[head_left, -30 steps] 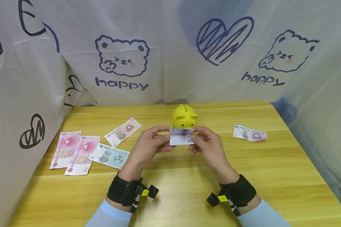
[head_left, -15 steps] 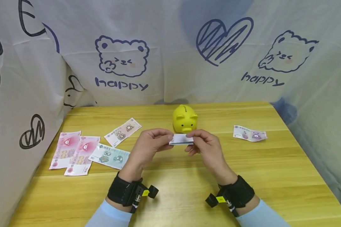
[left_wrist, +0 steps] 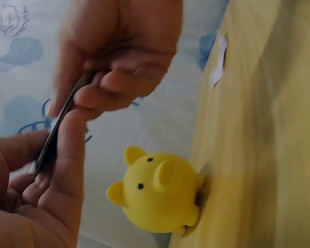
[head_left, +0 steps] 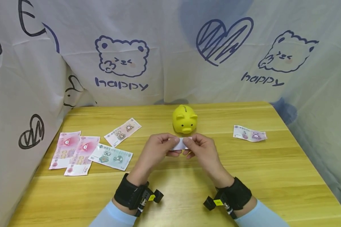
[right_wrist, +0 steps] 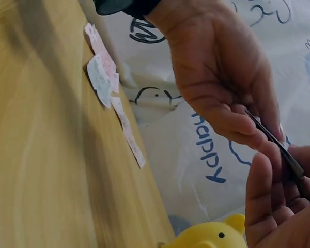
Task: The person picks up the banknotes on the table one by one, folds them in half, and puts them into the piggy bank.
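Between both hands is a folded banknote [head_left: 180,144], a narrow pale strip in the head view and a thin dark edge in the left wrist view. My left hand [head_left: 158,148] pinches its left end, thumb on top and fingers beneath. The right hand [head_left: 202,148] grips the other end the same way, and the two thumbs nearly meet. Just beyond the hands a yellow piggy bank [head_left: 184,119] stands on the table, facing me, with a slot in its top. In the left wrist view the piggy bank [left_wrist: 160,191] shows whole, below the raised banknote.
On the left of the wooden table [head_left: 170,201] lie two pink 100 notes [head_left: 82,156], a green 50 note [head_left: 111,156] and a brownish note [head_left: 122,132]. A purple 5 note [head_left: 250,133] lies at right. A printed cloth [head_left: 170,56] hangs behind the table.
The banknote has been folded over into a narrower strip and lowered slightly toward me, uncovering the piggy bank's face. Both hands have moved closer together along it.
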Tool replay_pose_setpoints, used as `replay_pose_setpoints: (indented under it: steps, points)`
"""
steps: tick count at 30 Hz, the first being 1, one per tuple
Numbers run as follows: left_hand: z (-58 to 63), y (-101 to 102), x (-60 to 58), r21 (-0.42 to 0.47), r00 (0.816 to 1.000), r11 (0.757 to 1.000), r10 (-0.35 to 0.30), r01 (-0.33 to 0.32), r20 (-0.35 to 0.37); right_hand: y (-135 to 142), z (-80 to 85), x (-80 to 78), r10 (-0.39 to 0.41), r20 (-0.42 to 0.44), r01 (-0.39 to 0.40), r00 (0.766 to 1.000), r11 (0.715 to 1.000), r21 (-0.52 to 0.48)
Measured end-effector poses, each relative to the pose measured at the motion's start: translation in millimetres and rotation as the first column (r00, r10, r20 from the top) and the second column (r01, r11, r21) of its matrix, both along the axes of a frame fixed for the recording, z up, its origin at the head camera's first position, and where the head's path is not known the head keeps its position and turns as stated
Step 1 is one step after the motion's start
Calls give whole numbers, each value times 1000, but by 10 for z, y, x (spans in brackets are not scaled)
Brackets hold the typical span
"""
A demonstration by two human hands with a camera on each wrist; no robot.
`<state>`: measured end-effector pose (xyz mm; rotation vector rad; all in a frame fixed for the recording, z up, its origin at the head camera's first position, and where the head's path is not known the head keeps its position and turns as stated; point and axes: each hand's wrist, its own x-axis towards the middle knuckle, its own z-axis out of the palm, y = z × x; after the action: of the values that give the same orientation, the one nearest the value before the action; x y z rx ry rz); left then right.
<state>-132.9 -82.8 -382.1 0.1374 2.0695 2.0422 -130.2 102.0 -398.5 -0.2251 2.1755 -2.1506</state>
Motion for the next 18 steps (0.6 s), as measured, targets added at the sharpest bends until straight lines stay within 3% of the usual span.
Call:
replay_pose_setpoints:
  steps: [9,12,18]
  points:
    - [3,34,18,-30,993,993,109,-111,-51,-13,30,20,107,-6,-107,994,994,5]
    - [9,10,1,-9,995,996,90,-91,-39,-6,35,19,114,4,-114,993,993,-5]
    - [36,-92,-33,80,997,997,3,-9,76,21,31,3,43,36,-41,998,996,-73]
